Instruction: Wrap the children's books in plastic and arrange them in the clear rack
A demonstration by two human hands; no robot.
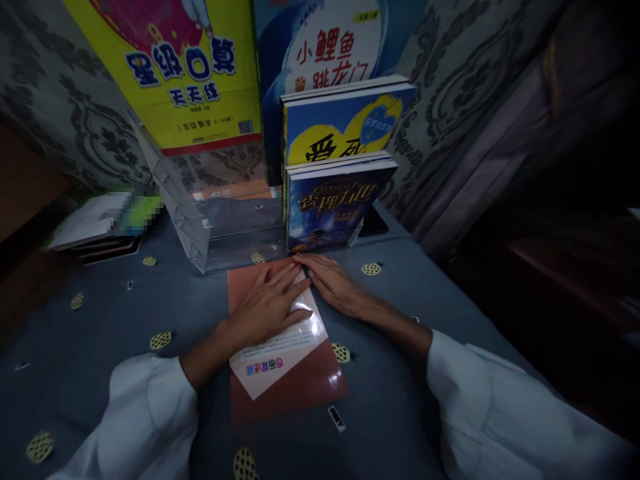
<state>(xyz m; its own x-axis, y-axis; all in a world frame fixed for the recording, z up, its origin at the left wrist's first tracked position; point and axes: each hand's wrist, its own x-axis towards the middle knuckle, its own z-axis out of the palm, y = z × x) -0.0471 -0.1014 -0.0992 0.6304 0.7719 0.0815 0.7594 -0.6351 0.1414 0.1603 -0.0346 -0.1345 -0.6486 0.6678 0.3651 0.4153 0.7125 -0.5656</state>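
Note:
A glossy reddish-brown book [290, 393] with a pale printed panel lies on the dark blue pineapple-patterned cloth. My left hand [270, 303] rests flat across its upper part, fingers spread. Along the book's upper right edge lies my right hand [333, 280], fingers stretched out, its fingertips at the corner close to the left hand's. Just behind the hands stands a clear acrylic book stand [235, 233]. Its right side holds a dark blue book [340, 207] in front, with a blue and yellow book [340, 130] behind that one.
At the back of the stand rise a yellow maths workbook [200, 113] and a tall blue book [330, 40]. Papers and booklets [95, 220] are stacked at the left. A dark flat object [374, 222] lies behind the stand's right end. The patterned cloth [400, 293] drops off at the right.

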